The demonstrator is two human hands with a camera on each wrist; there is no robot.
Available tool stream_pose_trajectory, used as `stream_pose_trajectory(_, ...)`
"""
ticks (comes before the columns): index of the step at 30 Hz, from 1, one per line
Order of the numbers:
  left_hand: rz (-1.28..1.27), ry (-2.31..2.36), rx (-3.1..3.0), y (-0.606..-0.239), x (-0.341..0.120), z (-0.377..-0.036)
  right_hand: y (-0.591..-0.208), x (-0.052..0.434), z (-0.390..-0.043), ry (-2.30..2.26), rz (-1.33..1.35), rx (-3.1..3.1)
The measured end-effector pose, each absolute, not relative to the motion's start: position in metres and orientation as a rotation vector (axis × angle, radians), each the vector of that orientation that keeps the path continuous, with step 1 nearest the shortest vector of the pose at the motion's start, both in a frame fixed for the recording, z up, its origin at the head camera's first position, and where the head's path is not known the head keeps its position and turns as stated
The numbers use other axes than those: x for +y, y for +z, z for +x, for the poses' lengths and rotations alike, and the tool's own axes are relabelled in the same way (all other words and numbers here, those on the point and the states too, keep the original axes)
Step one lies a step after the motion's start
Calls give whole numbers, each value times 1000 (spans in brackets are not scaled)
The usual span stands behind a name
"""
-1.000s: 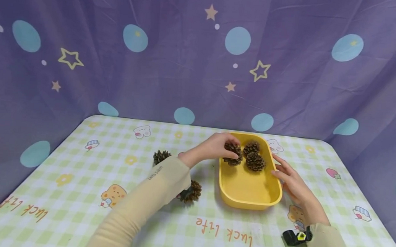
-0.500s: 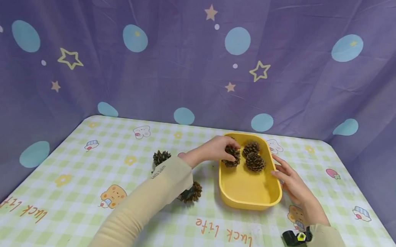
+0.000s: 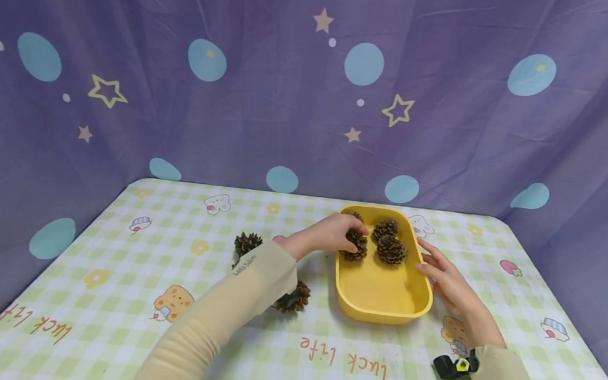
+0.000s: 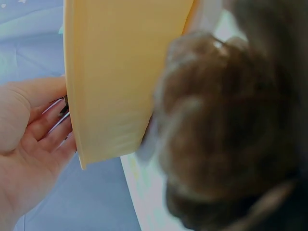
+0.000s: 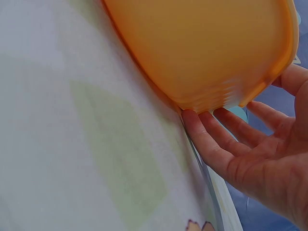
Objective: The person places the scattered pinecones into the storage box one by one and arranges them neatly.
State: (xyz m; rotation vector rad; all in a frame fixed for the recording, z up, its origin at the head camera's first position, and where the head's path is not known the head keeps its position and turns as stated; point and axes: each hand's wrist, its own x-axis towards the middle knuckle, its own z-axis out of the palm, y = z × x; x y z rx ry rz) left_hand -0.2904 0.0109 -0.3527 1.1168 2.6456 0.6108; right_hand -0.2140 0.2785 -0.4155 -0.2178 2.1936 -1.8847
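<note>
My left hand [image 3: 331, 232] reaches over the left rim of a yellow plastic bin [image 3: 382, 289] and grips a brown pine cone [image 3: 357, 251] low inside it. Part of another pine cone [image 3: 356, 216] shows just behind those fingers. Two more pine cones, one farther back [image 3: 386, 228] and one nearer [image 3: 391, 250], lie together in the bin's far right part. With fairly straight fingers my right hand [image 3: 451, 280] touches the bin's right outer wall. In the right wrist view its fingertips [image 5: 190, 118] meet the bin's side. The left wrist view shows only a dark sliver between thumb and fingers.
Left of the bin, pine cones lie on the checked tablecloth [image 3: 346, 340]: one farther back [image 3: 248, 243], one nearer [image 3: 296, 298], both partly behind the left sleeve [image 3: 221, 319]. A blurred brown pine cone [image 4: 221, 120] fills the left wrist view's right side. A purple curtain [image 3: 289, 95] hangs behind.
My left hand has come slightly down and toward me with the pine cone, which sits lower along the bin's left side. Another cone behind it now shows. The right hand has stayed put.
</note>
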Motion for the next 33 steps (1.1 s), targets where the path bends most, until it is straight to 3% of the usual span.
stream_pose_trajectory(16, 1115, 500, 2655, -356, 14, -289, -416, 279, -213, -1878, -237, 2194)
stream_pose_trajectory(33, 1065, 755, 2606, -334, -5, -288, -415, 278, -213, -1863, -228, 2205)
